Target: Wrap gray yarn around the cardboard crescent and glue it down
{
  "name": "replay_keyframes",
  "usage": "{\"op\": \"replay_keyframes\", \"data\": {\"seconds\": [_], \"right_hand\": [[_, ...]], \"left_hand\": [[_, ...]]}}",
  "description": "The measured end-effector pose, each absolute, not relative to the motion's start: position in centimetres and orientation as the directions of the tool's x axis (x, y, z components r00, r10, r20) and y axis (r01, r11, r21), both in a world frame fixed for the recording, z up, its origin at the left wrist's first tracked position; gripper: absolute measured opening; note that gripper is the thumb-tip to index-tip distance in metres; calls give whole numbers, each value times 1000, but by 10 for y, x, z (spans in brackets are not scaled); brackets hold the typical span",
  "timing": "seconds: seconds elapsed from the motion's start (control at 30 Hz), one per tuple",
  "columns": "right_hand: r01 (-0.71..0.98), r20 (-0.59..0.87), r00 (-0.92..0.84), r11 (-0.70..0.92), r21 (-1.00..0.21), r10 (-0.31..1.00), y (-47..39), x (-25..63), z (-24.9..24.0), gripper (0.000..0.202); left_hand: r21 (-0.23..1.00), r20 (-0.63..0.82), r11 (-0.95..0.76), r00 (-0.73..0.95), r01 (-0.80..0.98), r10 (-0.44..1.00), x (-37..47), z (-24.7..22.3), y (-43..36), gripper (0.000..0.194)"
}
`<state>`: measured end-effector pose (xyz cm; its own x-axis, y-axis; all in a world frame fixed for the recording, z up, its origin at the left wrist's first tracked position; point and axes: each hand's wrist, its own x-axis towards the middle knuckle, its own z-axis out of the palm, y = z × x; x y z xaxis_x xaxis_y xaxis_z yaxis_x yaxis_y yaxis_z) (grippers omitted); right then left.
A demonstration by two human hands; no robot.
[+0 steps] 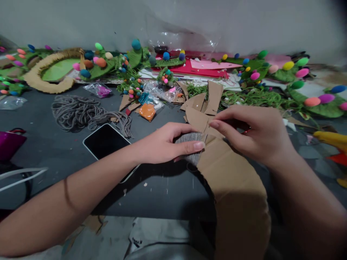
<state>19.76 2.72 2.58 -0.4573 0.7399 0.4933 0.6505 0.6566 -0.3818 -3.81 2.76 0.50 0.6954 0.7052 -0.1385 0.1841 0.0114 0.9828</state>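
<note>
Steadying curved cardboard [233, 173] over surface [159, 191] with left hand [165, 142] clamped round grey wraps [189, 137], probably against slackening. Pinching narrowly alongside with right hand [255, 131], cannot tell on what. Beyond, see loose grey yarn [73, 110], perhaps placed for reach

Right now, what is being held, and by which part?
The left grip holds the curved cardboard by its grey-wrapped part; whether the right grip holds anything is unclear.

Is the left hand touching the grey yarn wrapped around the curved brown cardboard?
Touching. The head view shows the left hand gripping the grey yarn on the curved brown cardboard, its thumb lying right across the strands.
</note>
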Motion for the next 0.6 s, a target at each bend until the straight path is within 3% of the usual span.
{"op": "replay_keyframes", "data": {"seconds": [0.6], "right_hand": [[575,375,-445,580,-576,813,30,194,13,19]], "left_hand": [[979,-125,-29,701,204,702,-39,6,24,24]]}}
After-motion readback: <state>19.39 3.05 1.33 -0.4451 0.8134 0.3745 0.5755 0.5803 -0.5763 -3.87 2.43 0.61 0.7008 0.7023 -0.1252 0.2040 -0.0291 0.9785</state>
